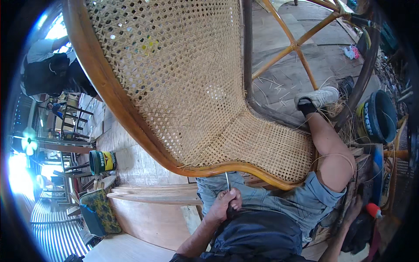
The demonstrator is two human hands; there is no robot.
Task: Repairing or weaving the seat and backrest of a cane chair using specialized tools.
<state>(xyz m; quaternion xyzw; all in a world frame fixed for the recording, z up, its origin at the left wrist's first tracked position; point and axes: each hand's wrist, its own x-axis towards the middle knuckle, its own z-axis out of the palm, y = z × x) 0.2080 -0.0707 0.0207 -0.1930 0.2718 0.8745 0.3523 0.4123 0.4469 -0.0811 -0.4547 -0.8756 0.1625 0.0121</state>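
Left hand [228, 203] clenches one rod [227, 180] at one cane chair [187, 87]; right hand [354, 208], grip unclear

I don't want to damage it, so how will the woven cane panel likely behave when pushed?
The woven cane panel probably gives slightly, being an open mesh. Its edges should stay stiff, since a thick curved frame borders it. Finely woven, it might break if poked.

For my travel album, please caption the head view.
A person's left hand grips a thin, pale rod beside a curved, tan woven-cane chair.
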